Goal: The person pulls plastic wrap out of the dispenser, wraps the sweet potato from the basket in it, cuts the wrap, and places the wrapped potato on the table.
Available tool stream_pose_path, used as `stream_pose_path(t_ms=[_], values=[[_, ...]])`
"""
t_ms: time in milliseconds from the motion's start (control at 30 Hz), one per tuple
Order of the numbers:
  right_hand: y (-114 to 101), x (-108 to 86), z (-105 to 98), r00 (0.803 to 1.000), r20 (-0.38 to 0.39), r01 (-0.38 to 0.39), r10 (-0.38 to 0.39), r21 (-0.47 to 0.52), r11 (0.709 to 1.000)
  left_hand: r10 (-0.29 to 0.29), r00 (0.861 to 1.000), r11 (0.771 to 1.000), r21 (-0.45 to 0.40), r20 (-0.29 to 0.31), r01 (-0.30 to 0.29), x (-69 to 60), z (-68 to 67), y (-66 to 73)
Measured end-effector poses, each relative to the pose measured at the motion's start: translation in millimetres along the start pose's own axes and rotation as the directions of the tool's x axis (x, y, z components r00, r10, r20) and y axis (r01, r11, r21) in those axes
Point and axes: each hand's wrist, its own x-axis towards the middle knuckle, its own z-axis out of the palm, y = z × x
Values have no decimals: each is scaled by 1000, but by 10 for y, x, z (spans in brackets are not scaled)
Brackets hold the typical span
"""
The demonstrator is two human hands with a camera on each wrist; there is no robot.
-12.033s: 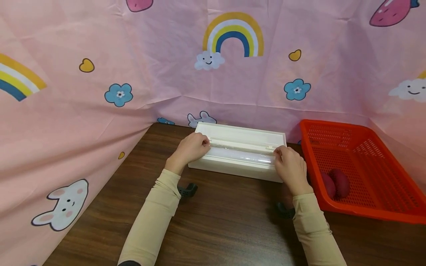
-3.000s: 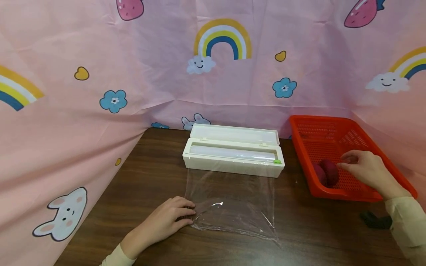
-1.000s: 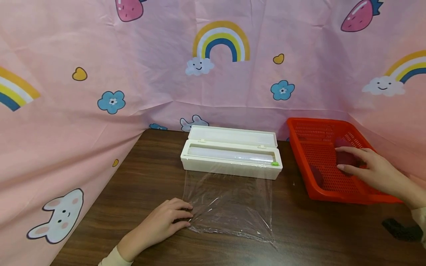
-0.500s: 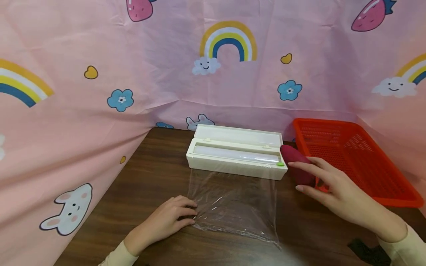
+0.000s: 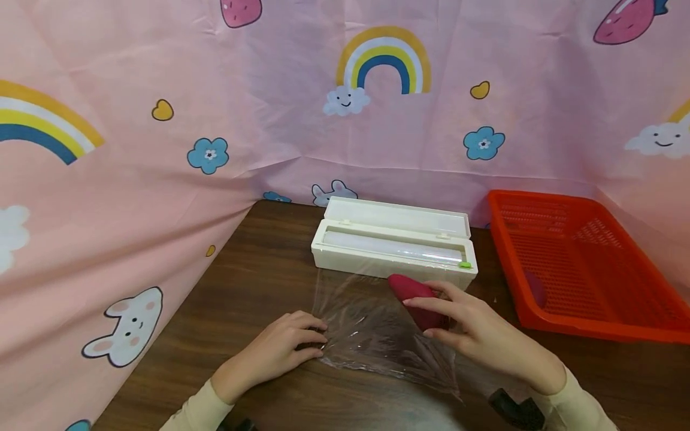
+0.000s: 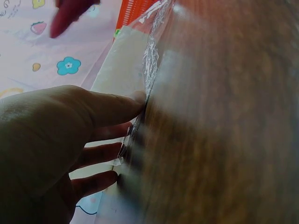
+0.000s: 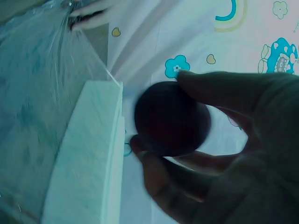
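Right hand: grip curled round dark red oblong, held tilted above clear film. Left hand: grip slack, fingers touching film's near left corner. Film: near edge wrinkled, far end at white box, lid tipped back. Strip of counter separates box and red basket; second oblong inside basket, left side. Counter: brown wood-grain; behind, pink printed cloth

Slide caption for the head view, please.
Right grip holds a red oblong object over clear film; left grip touches the film's left edge.
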Motion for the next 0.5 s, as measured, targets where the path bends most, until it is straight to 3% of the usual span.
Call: stream_pose_path(t_ms=[167, 500], values=[[-8, 64, 241, 995, 93, -36, 31, 55, 998, 5, 1000, 1000, 2, 5, -5, 24, 3, 12], [-15, 207, 593, 987, 156, -48, 35, 79, 996, 5, 1000, 1000, -6, -3, -5, 15, -6, 17]])
